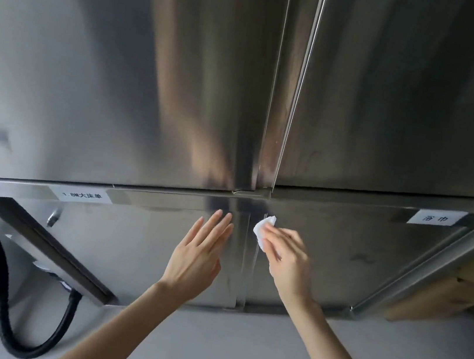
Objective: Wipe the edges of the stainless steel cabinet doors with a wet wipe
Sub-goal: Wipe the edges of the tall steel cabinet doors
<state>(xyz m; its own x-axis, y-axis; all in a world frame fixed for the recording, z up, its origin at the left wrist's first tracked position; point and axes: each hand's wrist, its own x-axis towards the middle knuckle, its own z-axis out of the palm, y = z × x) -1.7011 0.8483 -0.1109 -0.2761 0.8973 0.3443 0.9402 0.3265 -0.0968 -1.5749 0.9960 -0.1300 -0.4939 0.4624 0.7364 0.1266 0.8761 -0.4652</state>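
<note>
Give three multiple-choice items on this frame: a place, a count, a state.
1. Where is the wet wipe? A. on an upper door B. by the seam between the lower doors C. on the floor
2. How many white labels on the cabinet? A. one B. two C. four
3. The left hand is? A. fisted B. holding the wipe C. flat, fingers straight
1 B, the right hand holds it beside that seam; 2 B, one label left, one right; 3 C, it lies flat on the lower left door.
</note>
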